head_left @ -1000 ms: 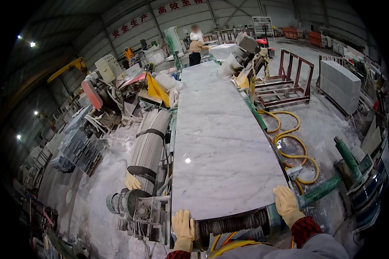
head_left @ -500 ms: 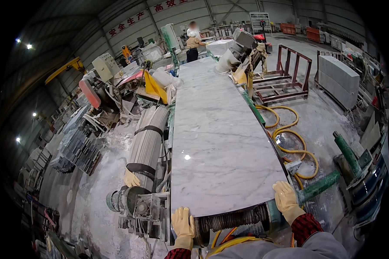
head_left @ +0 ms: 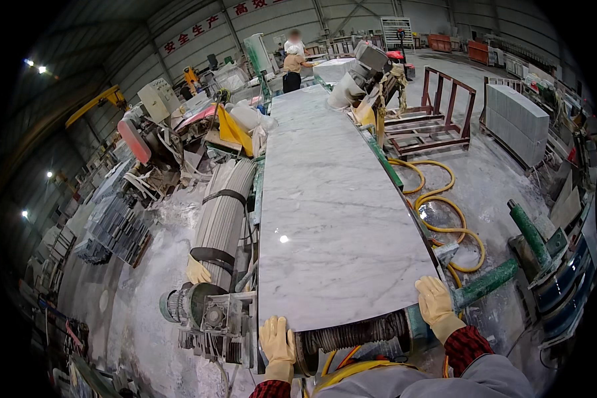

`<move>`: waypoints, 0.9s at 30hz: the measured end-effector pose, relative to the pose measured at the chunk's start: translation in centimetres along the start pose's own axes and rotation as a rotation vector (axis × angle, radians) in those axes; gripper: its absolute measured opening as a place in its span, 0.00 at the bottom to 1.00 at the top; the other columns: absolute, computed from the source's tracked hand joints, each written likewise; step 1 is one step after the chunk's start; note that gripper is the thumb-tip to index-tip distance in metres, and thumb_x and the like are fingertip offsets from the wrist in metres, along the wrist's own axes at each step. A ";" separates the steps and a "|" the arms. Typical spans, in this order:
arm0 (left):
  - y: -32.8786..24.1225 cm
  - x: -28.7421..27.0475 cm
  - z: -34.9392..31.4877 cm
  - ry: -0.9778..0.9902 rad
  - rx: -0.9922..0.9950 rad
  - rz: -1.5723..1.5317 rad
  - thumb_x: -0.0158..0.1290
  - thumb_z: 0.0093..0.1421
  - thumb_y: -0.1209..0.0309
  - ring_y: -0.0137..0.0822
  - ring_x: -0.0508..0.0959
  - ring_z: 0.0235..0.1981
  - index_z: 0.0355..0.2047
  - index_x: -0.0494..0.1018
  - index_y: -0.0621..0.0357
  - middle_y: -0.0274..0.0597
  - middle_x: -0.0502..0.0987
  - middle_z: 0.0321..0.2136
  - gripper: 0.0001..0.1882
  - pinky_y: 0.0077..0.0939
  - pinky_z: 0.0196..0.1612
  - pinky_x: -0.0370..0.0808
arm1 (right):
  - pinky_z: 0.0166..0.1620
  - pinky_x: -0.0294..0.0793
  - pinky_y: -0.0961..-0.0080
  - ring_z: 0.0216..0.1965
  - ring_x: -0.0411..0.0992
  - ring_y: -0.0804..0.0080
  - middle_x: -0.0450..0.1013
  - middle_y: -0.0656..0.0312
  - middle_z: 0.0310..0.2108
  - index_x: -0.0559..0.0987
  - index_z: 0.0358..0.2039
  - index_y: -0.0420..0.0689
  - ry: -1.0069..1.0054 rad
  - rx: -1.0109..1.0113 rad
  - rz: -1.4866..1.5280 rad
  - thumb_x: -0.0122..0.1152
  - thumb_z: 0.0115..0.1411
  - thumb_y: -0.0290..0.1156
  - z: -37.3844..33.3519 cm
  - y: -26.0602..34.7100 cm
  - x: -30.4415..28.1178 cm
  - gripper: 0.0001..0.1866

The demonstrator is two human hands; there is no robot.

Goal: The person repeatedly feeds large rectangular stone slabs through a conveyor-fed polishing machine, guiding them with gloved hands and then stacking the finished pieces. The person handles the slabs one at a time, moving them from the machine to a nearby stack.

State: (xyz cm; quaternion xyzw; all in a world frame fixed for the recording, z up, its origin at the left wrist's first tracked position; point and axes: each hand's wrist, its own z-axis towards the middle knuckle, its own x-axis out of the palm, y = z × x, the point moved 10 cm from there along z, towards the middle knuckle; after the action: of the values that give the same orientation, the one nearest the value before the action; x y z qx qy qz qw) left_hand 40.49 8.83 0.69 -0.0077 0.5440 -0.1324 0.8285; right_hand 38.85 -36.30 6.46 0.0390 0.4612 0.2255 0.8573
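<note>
A long white marble slab (head_left: 341, 219) with grey veins lies polished face up on a roller conveyor and runs away from me. My left hand (head_left: 276, 346), in a cream rubber glove, rests at its near left corner, fingers stretched forward. At the near right corner, my right hand (head_left: 436, 307), gloved alike, lays its fingers over the edge. Neither hand wraps round anything that shows. Under the slab's near edge, between my hands, sits a dark ribbed roller (head_left: 351, 333). The slab's underside is hidden.
Left of the slab are a grey electric motor (head_left: 184, 305), a loose cream glove (head_left: 198, 270) and a strapped ribbed cover (head_left: 224, 205). To the right, a yellow hose (head_left: 467, 233) coils beside a green bar (head_left: 487, 285) and a rack (head_left: 438, 116). A person (head_left: 292, 68) stands beyond.
The whole view has shifted slightly, carrying the scene a little to the left. Both hands keep their places at the slab's near corners, and the slab shows no clear movement.
</note>
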 end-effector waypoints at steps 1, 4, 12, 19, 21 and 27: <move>-0.1 -0.1 0.0 0.005 0.000 -0.009 0.56 0.66 0.64 0.60 0.69 0.63 0.60 0.72 0.58 0.56 0.73 0.61 0.23 0.58 0.68 0.61 | 0.52 0.73 0.53 0.45 0.72 0.45 0.73 0.49 0.43 0.77 0.45 0.39 -0.001 -0.002 0.000 0.59 0.56 0.23 -0.1 -0.1 0.0 0.15; -0.1 -0.1 -0.2 -0.007 0.007 0.005 0.57 0.66 0.65 0.60 0.69 0.63 0.60 0.72 0.59 0.57 0.73 0.61 0.24 0.57 0.68 0.61 | 0.52 0.74 0.52 0.45 0.72 0.45 0.73 0.49 0.43 0.77 0.45 0.39 -0.059 -0.045 -0.002 0.59 0.56 0.23 -0.1 0.5 -0.5 0.15; -1.0 -1.4 0.3 0.009 0.023 -0.054 0.58 0.63 0.66 0.60 0.70 0.60 0.59 0.71 0.59 0.56 0.73 0.59 0.25 0.57 0.65 0.63 | 0.53 0.73 0.52 0.46 0.72 0.44 0.73 0.47 0.43 0.77 0.46 0.39 -0.031 -0.024 0.014 0.60 0.56 0.22 -0.6 0.2 -0.4 0.16; -0.2 -0.2 -0.5 0.022 0.004 0.017 0.57 0.65 0.64 0.59 0.68 0.63 0.60 0.71 0.58 0.56 0.72 0.61 0.24 0.56 0.67 0.61 | 0.52 0.73 0.53 0.46 0.71 0.44 0.72 0.49 0.42 0.76 0.45 0.40 -0.044 -0.025 0.004 0.59 0.57 0.23 -0.5 0.5 -0.7 0.13; -0.1 -0.2 -0.7 0.017 0.008 0.014 0.57 0.65 0.64 0.59 0.68 0.63 0.60 0.71 0.58 0.56 0.72 0.61 0.24 0.56 0.67 0.61 | 0.52 0.73 0.54 0.46 0.71 0.45 0.72 0.50 0.42 0.76 0.45 0.41 -0.014 0.000 0.005 0.59 0.58 0.23 -0.4 0.5 -0.7 0.13; -0.4 -0.4 -0.3 0.090 -0.034 -0.030 0.57 0.64 0.65 0.58 0.69 0.62 0.59 0.71 0.57 0.55 0.72 0.59 0.24 0.56 0.67 0.61 | 0.51 0.73 0.54 0.44 0.71 0.46 0.71 0.51 0.41 0.76 0.44 0.41 -0.035 -0.017 -0.007 0.59 0.57 0.23 -0.5 0.9 -1.0 0.13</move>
State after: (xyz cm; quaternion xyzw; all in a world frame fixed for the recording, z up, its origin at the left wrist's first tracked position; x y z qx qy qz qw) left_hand 39.94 8.59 1.00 -0.0238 0.5826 -0.1359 0.8009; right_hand 37.67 -36.02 7.20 0.0339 0.4441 0.2258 0.8664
